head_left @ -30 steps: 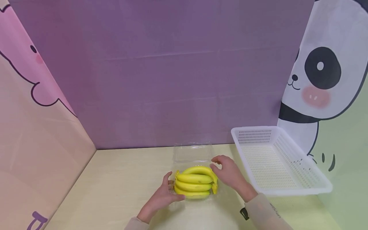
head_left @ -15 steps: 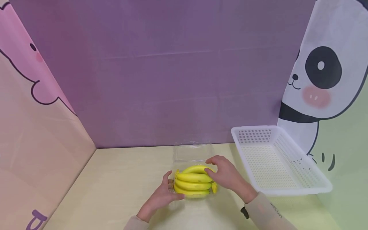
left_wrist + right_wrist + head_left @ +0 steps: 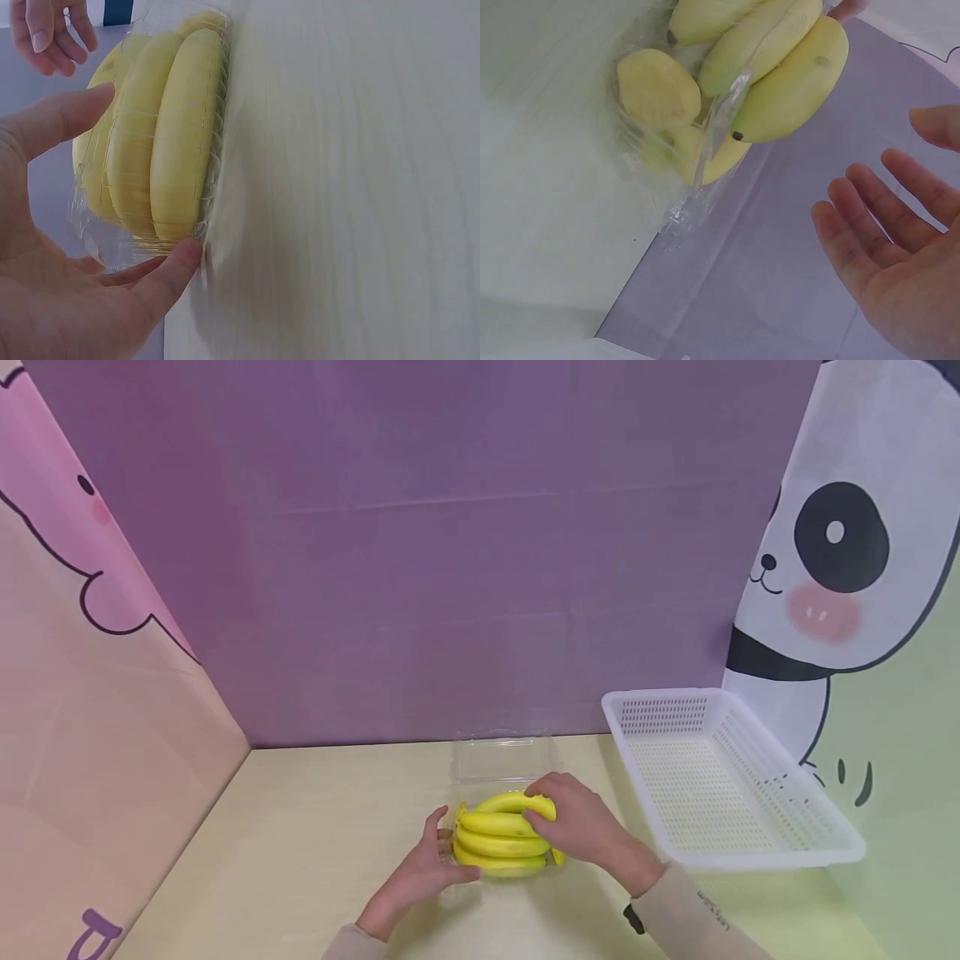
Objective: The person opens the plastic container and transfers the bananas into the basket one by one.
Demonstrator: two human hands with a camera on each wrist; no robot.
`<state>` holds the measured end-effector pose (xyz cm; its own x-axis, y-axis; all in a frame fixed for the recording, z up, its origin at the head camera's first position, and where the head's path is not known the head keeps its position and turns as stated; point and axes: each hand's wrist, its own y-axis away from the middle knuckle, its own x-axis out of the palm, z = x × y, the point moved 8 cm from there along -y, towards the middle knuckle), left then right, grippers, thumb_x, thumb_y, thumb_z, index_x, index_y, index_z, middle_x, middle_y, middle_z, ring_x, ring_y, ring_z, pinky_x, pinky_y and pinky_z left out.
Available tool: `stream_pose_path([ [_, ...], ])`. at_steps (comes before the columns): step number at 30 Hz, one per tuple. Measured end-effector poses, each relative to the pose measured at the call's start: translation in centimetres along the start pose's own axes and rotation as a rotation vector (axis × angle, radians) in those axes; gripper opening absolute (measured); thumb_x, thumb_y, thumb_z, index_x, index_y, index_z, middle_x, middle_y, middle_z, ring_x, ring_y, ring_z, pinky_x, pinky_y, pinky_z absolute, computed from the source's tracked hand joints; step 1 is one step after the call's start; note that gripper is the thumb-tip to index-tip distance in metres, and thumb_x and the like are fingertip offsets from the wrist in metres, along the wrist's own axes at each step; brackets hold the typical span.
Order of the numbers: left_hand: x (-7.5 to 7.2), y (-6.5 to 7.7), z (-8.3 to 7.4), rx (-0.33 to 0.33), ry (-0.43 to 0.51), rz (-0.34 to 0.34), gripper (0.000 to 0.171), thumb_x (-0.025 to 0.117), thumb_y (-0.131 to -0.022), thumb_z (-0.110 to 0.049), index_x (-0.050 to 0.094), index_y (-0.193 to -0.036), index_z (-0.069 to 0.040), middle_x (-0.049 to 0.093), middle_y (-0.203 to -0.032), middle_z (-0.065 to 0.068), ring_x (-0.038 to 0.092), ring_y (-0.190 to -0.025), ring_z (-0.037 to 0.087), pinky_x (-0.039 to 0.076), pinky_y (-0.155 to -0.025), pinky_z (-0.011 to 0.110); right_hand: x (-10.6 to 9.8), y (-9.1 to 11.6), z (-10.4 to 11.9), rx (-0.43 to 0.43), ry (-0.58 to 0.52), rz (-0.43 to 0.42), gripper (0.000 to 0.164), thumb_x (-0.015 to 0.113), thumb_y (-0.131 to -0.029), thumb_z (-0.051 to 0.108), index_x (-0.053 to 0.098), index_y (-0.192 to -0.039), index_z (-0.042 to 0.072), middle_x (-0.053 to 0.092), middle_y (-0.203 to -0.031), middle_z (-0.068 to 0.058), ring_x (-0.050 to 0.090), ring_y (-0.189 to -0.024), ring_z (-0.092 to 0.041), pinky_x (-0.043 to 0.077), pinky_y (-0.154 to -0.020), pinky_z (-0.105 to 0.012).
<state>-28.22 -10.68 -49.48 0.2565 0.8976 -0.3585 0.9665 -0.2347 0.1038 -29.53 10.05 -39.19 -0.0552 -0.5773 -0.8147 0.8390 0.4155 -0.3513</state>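
Several yellow bananas (image 3: 501, 845) lie in a clear plastic clamshell box (image 3: 112, 253) on the table. Its transparent lid (image 3: 502, 762) is folded back toward the purple wall. My left hand (image 3: 429, 865) holds the left end of the box, thumb along the near side and fingers at the end. Over the right part of the bananas hovers my right hand (image 3: 579, 820), covering some of them in the head view. In the right wrist view its loosely bent fingers (image 3: 881, 202) stand apart from the fruit, with nothing between them.
A white perforated plastic basket (image 3: 705, 793) stands on the table to the right, behind my right forearm. A purple wall (image 3: 420, 610) closes the back of the pale wooden table (image 3: 300, 843). Printed cartoon panels rise at both sides.
My right hand has moved left from the right end of the box to above the bananas. The left hand, box and basket stay in place.
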Motion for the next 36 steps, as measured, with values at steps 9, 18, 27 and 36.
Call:
stream_pose_path([
  [9, -0.1, 0.2, -0.1, -0.011, -0.004, -0.011, 0.115, 0.088, -0.079, -0.02, 0.009, -0.16, -0.004, 0.042, -0.147, 0.033, 0.048, -0.132, 0.047, 0.042, -0.101, 0.063, 2.0, 0.1, -0.1, -0.007, -0.009, 0.058, 0.024, 0.069, -0.093, 0.025, 0.073, -0.111, 0.009, 0.069, -0.111, -0.002, 0.062, -0.107, -0.024, 0.054, -0.085, -0.048],
  [18, 0.1, 0.2, -0.1, 0.002, -0.021, 0.005, 0.114, 0.087, -0.08, -0.021, 0.008, -0.16, -0.003, 0.041, -0.147, 0.033, 0.047, -0.132, 0.049, 0.043, -0.099, 0.065, 3.1, 0.4, 0.0, -0.023, 0.008, 0.089, 0.024, 0.069, -0.093, 0.025, 0.072, -0.111, 0.009, 0.068, -0.111, -0.001, 0.062, -0.109, -0.025, 0.054, -0.084, -0.049],
  [27, 0.0, 0.2, 0.0, 0.004, -0.025, 0.001, 0.115, 0.088, -0.079, -0.022, 0.007, -0.16, -0.004, 0.041, -0.148, 0.033, 0.047, -0.132, 0.048, 0.042, -0.1, 0.065, 4.2, 0.5, 0.3, -0.086, 0.091, 0.088, 0.023, 0.074, -0.089, 0.025, 0.072, -0.108, 0.011, 0.063, -0.107, 0.001, 0.059, -0.101, -0.021, 0.055, -0.074, -0.039],
  [36, 0.1, 0.1, 0.1, -0.005, -0.034, -0.005, 0.115, 0.088, -0.079, -0.023, 0.008, -0.16, -0.004, 0.041, -0.148, 0.032, 0.047, -0.132, 0.048, 0.041, -0.101, 0.066, 4.9, 0.4, 0.5, -0.145, 0.169, 0.091, 0.031, 0.076, -0.087, 0.026, 0.07, -0.113, 0.01, 0.061, -0.107, 0.0, 0.056, -0.096, -0.019, 0.053, -0.078, -0.035],
])
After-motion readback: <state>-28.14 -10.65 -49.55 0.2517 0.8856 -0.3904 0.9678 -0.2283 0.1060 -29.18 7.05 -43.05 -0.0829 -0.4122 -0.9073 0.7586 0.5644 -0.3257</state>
